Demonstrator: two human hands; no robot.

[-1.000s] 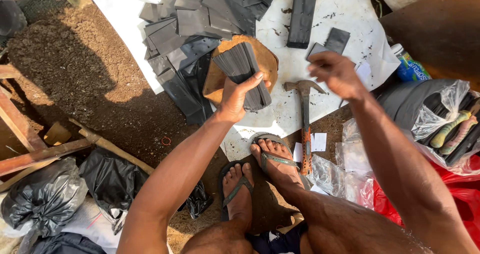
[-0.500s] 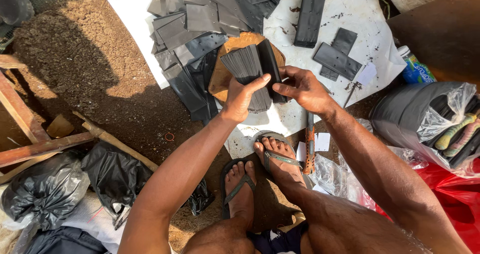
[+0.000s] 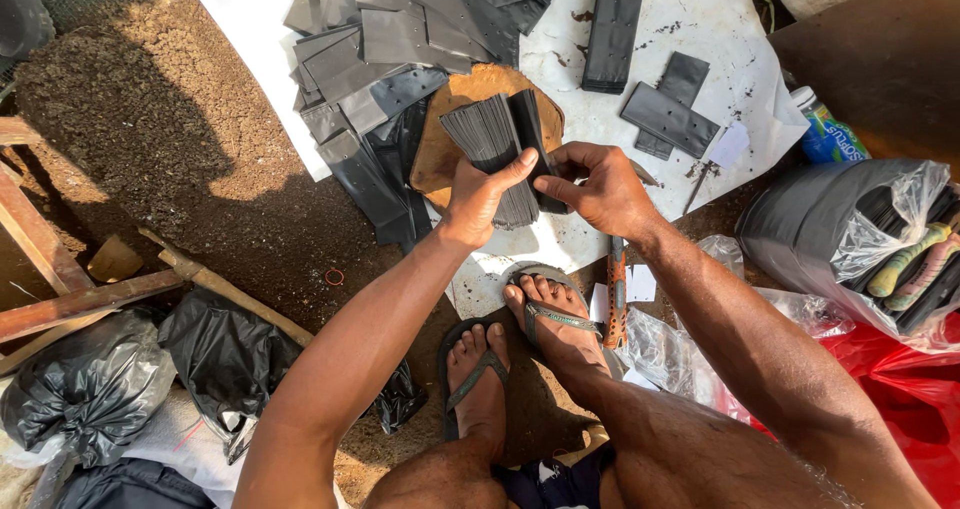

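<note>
I see left hand point(image 3: 480, 194) clamped on bag stack point(image 3: 490, 149) over wood block point(image 3: 445, 134); right hand point(image 3: 600, 189) pinches strip point(image 3: 532, 134) at stack's 3 o'clock.

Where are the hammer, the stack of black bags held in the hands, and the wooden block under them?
hammer point(image 3: 616, 291), head view, on its orange handle.
stack of black bags point(image 3: 487, 141), head view, on the fanned upper part.
wooden block point(image 3: 440, 149), head view, on its bare left side.
</note>
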